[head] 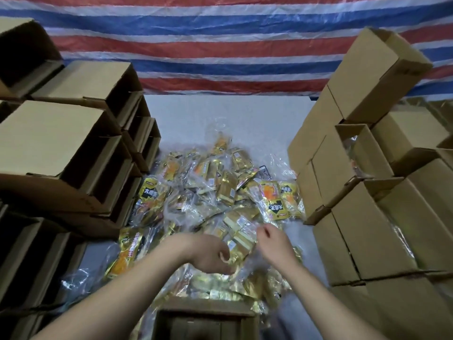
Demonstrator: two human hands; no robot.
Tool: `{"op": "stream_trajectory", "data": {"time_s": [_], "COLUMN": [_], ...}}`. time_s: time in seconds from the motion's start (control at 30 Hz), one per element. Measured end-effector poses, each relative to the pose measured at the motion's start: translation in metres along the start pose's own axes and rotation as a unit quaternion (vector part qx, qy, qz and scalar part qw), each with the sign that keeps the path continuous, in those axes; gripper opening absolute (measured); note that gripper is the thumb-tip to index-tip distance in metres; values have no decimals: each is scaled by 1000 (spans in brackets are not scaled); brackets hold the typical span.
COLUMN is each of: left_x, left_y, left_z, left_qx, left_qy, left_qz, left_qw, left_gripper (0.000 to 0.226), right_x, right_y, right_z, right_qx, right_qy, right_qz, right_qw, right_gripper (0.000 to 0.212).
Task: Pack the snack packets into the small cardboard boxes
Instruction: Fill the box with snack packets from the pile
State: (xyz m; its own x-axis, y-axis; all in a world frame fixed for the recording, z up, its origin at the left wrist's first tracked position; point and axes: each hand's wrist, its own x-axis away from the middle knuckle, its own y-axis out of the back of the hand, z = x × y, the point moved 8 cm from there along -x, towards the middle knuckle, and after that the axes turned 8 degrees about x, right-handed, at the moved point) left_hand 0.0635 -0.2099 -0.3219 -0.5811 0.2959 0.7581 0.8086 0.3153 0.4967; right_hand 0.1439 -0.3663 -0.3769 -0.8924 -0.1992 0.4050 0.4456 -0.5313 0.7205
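My left hand [212,253] curled its fingers around a clear-wrapped bundle of snack packets [239,238] at the near edge of the heap [208,192] on the surface [220,111]. My right hand [274,241] pinched the same bundle's wrap from the other side. An open small cardboard box [203,320] sat just below my wrists, with stacked boxes [355,192] on both sides.

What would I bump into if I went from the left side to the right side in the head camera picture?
Stack of empty boxes → pile of snack packets → stack of boxes with packets inside.
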Motion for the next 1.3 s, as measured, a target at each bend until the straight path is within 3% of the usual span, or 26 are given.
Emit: {"op": "stream_trajectory", "data": {"time_s": [0.1,0.17,0.33,0.53,0.7,0.83,1.0,1.1,1.2,1.23,1.3], "left_x": [-38,-66,-129,-163,-163,-158,-154,-151,-145,-142,-128], "left_y": [31,43,52,53,59,66,71,67,66,69,76], "left_z": [-24,-31,-24,-10,-9,-9,5,7,-7,-12,-17], "left_qx": [22,30,44,224,257,315,447,568,694,722,759], "left_qy": [-26,-32,8,87,90,74,98,98,40,11,-45], "left_qz": [-121,-163,-172,-174,-204,-234,-256,-246,-184,-157,-118], "left_qw": [992,986,984,955,940,917,852,779,695,674,639], "left_gripper": [50,46,51,58,54,49,64,91,111,106,73], "right_x": [-50,-77,-127,-161,-171,-167,-154,-136,-112,-102,-81], "right_y": [18,30,46,40,9,4,-6,-1,5,7,15], "right_z": [-23,-33,-41,-40,-51,-52,-48,-26,8,19,39], "right_qx": [50,81,86,91,122,222,88,-27,-90,-100,-103], "right_qy": [-44,-63,-75,-76,-113,-146,-157,-124,-69,-52,-12], "right_qz": [-6,-15,-32,-8,37,3,53,50,57,66,65], "right_qw": [998,995,993,993,985,964,982,991,992,991,992], "right_gripper": [47,56,57,88,115,111,89,57,33,34,41]}}
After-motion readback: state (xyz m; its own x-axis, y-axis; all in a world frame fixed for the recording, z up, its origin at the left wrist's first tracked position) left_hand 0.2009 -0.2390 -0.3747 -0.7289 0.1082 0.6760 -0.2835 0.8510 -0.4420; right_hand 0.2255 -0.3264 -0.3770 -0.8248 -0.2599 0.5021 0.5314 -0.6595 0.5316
